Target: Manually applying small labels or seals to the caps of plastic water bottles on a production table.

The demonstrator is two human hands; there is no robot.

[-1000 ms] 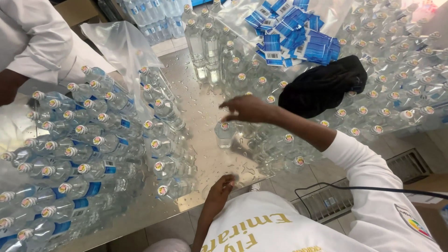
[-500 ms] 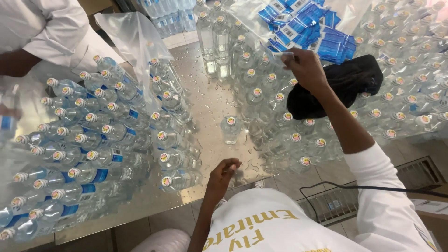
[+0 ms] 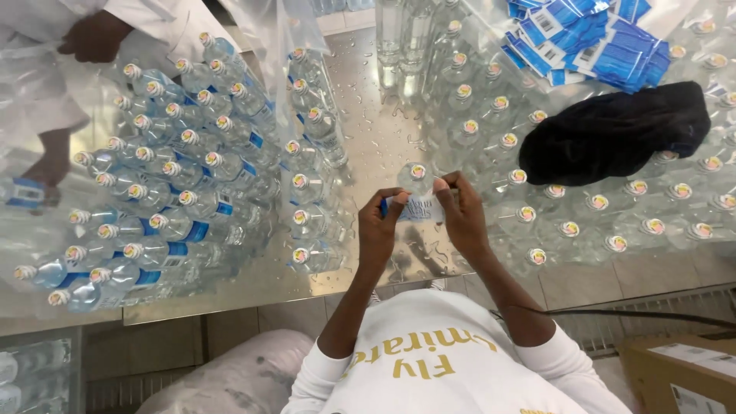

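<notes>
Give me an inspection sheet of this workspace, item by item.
Surface: metal table, wet with droplets.
Job's things: single clear bottle upright; blue and white label stretched in front of it.
Clutter: labelled bottles massed left, unlabelled bottles right, label stack, black cloth.
Grippers: left hand and right hand each pinch a label end.
Cables: black cable by the right arm.
Surroundings: co-worker's hand, cardboard box.

Both hands, left hand (image 3: 379, 226) and right hand (image 3: 462, 213), stretch a label (image 3: 420, 207) before a bottle (image 3: 415, 178).
</notes>
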